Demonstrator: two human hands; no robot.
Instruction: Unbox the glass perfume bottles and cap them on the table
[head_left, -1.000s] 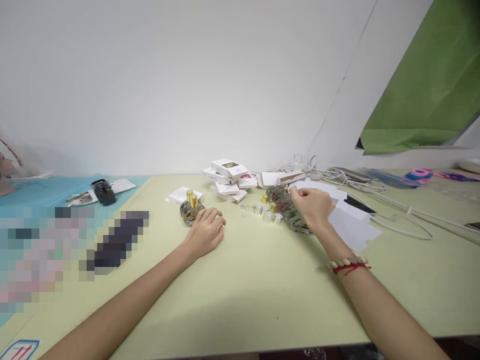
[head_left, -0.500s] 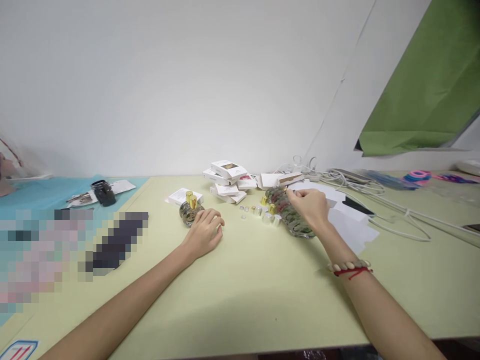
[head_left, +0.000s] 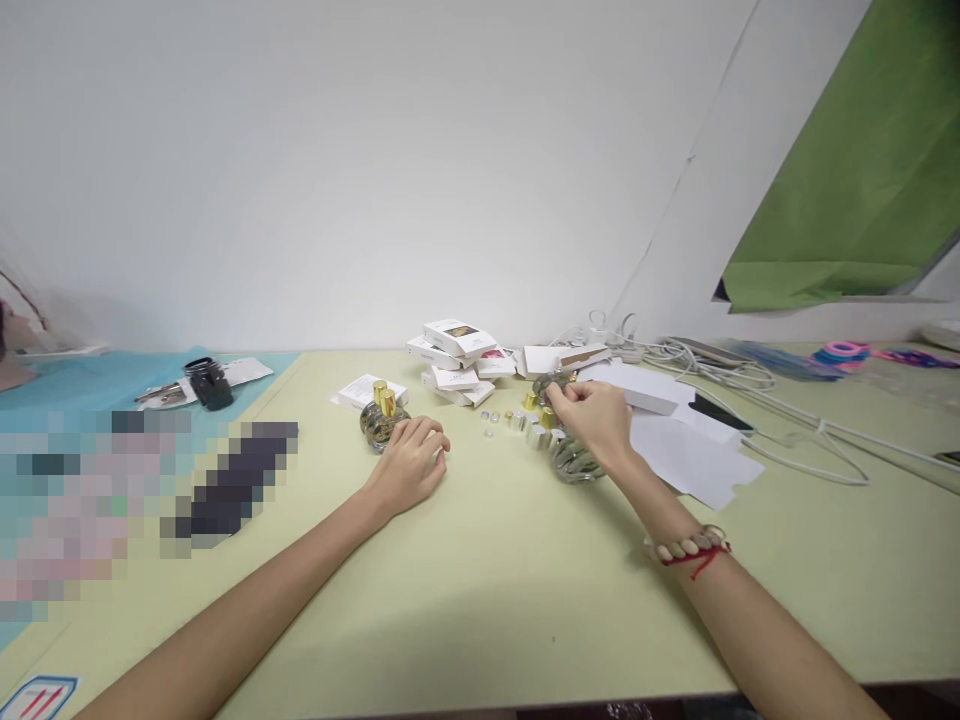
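My left hand [head_left: 409, 460] rests on the table with its fingers loosely bent and spread. Its fingertips are close to a ribbed dark glass piece [head_left: 373, 428]; I cannot tell whether they touch. Two gold caps [head_left: 387, 403] stand at the top of that glass. My right hand [head_left: 600, 420] is closed in a pinch over a row of similar ribbed glass pieces [head_left: 576, 464], hiding its middle; what the fingertips hold cannot be made out. Left of this hand are silver caps [head_left: 536, 436], gold caps [head_left: 531, 400] and several tiny clear pieces [head_left: 488, 433].
White boxes [head_left: 457, 340] are piled towards the wall, and one white box [head_left: 371, 392] lies at the left. White paper sheets [head_left: 697, 460] and cables [head_left: 817, 425] lie on the right. A dark jar [head_left: 208, 385] stands on the blue sheet [head_left: 281, 368].
My right hand has moved left and slightly down along the row of glass pieces, still pinched. My left hand has stayed in place.
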